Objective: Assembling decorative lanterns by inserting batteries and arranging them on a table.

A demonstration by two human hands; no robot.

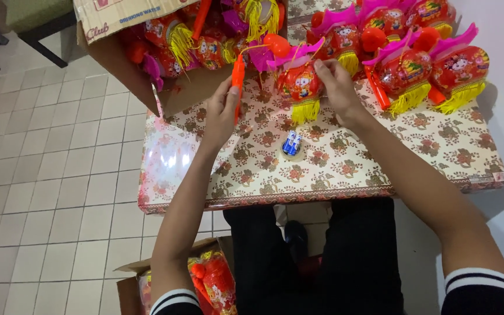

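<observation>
At frame centre-top, the left hand [221,111] pinches an orange stick [238,81] between its fingers. The right hand [336,87] grips a red lantern [300,83] (yellow-fringed) above the desk [380,157].

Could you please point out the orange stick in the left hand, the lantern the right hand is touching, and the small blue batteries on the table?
orange stick [238,79], head view, middle of its shaft.
lantern [300,84], head view, its red body.
blue batteries [291,143], head view, middle of the pair.
</observation>
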